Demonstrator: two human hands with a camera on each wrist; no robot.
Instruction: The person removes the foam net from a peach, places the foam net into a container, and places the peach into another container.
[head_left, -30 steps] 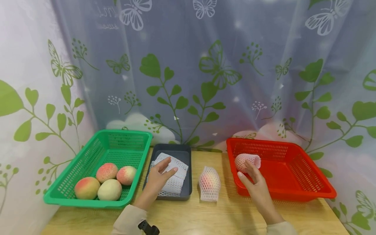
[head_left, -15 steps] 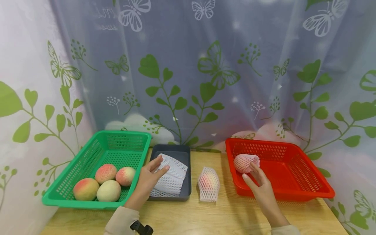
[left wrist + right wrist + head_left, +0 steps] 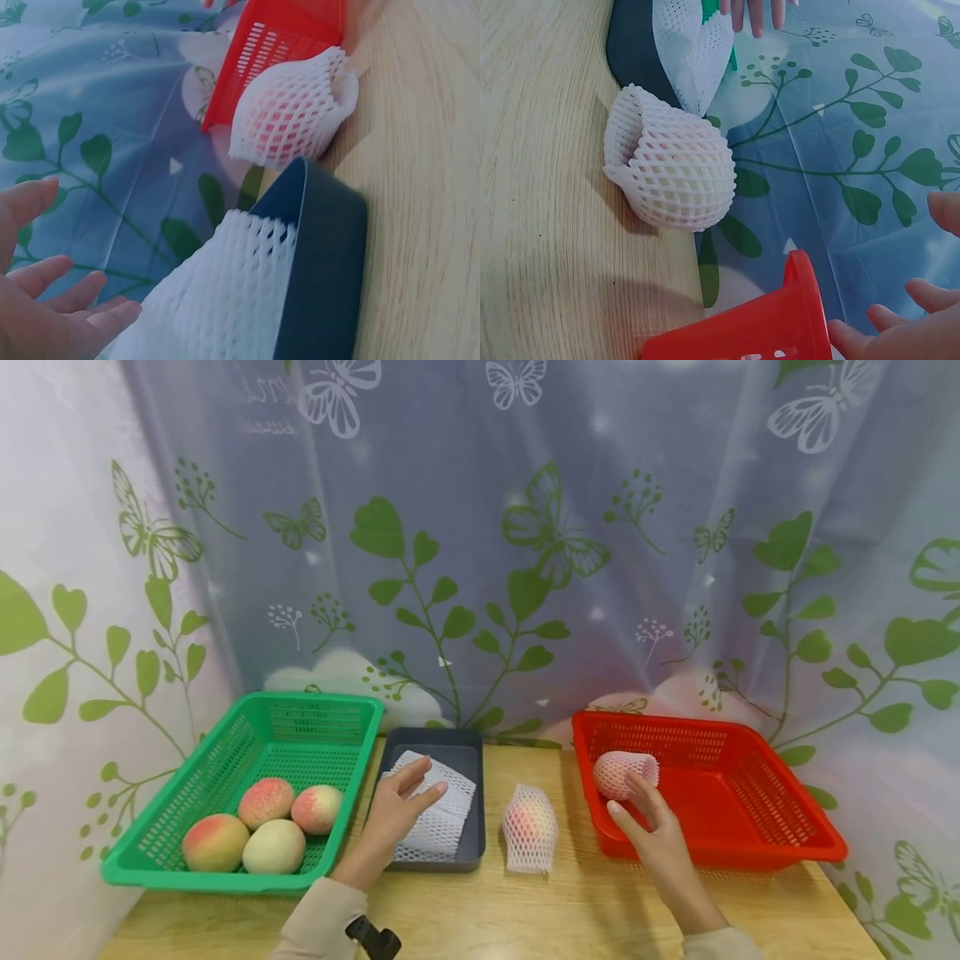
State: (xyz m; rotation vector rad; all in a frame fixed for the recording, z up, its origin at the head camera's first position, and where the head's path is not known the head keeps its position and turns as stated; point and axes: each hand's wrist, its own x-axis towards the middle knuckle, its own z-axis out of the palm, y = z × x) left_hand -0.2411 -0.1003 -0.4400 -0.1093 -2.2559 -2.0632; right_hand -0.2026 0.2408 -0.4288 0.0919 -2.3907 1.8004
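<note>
My left hand [image 3: 396,817] hovers over the dark grey tray [image 3: 471,852], fingers relaxed and apart, holding nothing. White foam fruit nets [image 3: 441,814] lie flat in that tray beneath it. My right hand [image 3: 660,843] is held above the near left rim of the red basket [image 3: 750,853], its fingers loosely spread and nothing in them. Just beyond its fingertips, a peach in a pinkish foam net [image 3: 617,775] lies inside the basket. Between tray and basket, another netted peach [image 3: 530,827] rests on the table; both wrist views show it, with the net's loose end towards the person.
At the left stands a green basket [image 3: 247,882] with several bare peaches [image 3: 273,847] near its front right corner. All sit on a wooden table [image 3: 480,914]. A patterned curtain [image 3: 465,527] hangs close behind the baskets and tray.
The left hand drifted left, then back right over the tray. My right hand shifted slightly right and back. The peaches, nets and containers keep their places; the head view moves a little.
</note>
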